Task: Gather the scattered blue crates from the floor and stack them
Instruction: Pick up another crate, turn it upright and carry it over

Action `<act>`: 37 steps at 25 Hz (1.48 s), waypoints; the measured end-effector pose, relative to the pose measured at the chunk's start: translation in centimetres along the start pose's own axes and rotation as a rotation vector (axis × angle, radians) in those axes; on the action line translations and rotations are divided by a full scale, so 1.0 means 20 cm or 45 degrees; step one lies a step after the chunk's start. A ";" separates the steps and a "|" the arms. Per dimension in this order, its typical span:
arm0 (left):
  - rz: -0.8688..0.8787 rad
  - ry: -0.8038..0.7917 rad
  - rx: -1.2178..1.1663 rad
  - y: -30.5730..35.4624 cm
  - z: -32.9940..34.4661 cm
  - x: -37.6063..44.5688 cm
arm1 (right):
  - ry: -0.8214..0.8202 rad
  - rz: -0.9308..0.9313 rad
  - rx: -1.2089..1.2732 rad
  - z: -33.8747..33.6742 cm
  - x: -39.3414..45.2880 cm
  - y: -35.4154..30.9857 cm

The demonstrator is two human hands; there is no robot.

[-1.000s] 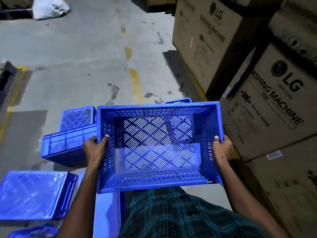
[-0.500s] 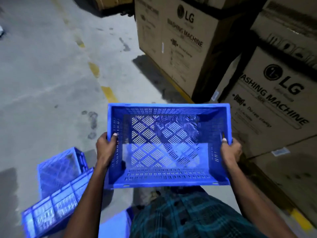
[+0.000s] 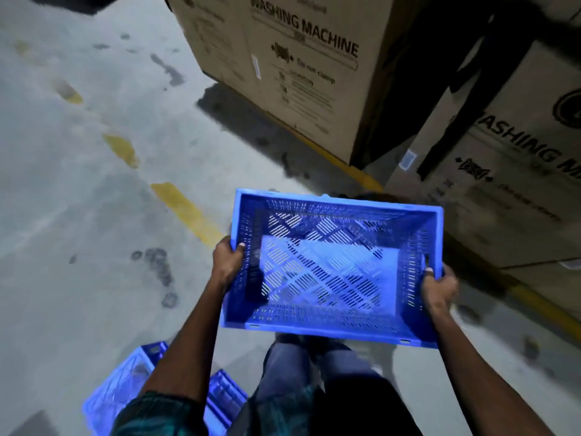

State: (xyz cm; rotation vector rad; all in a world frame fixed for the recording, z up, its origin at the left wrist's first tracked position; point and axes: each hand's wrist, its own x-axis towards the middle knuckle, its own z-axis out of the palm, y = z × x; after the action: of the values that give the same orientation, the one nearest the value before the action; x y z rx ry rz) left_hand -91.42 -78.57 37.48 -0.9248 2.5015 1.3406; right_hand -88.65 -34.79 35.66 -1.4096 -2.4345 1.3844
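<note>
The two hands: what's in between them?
In the head view, the blue crate spans the gap: the left hand grips its left wall, the right hand its right wall.

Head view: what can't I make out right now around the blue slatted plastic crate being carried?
- Stack location: none shows in the head view.
- Blue slatted plastic crate: its underside faces away; left hand and right hand show thumbs only, fingers behind the walls.
- Blue plastic crate on the floor: cut by the bottom edge, behind the left arm.
- Brown cardboard box: print blurred, cut off right.
</note>
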 end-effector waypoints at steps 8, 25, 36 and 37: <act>0.039 -0.280 0.228 0.03 0.69 1.11 | 0.128 0.278 0.057 0.60 0.36 0.18; 0.390 -0.592 0.702 -0.09 1.76 1.83 | 0.306 0.517 -0.026 1.09 0.97 0.91; 0.353 -0.760 0.878 -0.05 1.74 1.82 | 0.229 0.631 -0.119 1.14 0.89 0.92; 0.335 -0.791 0.900 -0.05 1.75 1.83 | 0.227 0.649 -0.130 1.14 0.87 0.92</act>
State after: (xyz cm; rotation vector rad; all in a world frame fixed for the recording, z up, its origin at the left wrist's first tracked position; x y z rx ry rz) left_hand -125.09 -67.36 1.45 -0.0176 2.3264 0.5490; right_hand -95.39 -34.30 2.21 -2.1834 -2.1478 1.1354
